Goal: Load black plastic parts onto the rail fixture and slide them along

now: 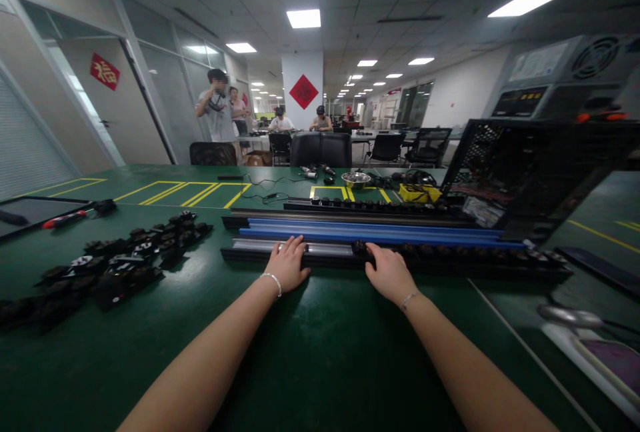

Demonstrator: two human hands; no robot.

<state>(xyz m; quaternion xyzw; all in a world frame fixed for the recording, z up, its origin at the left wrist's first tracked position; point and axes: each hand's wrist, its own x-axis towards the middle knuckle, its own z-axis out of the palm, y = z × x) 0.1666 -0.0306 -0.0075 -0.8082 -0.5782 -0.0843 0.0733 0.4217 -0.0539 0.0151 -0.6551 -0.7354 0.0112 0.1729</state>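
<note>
A long black rail (330, 252) with a pale inner channel lies crosswise in front of me. My left hand (287, 265) rests over its left part, fingers stretched across the channel and thumb by the near edge. Further along, my right hand (391, 273) has its thumb and forefinger at a small black part (359, 247) seated in the channel; its other fingers are partly hidden. A row of similar black parts (465, 255) fills the rail to the right. Directly behind runs a blue-lined rail (375, 232). Loose black parts (135, 249) lie in a cluster on the left.
An open computer case (540, 165) stands at the right, a power supply unit (555, 75) on top. Further back on the green table (310, 352) are a metal bowl (356, 179) and a yellow container (420, 193). A red-handled tool (65, 219) lies left. Several people are beyond the table.
</note>
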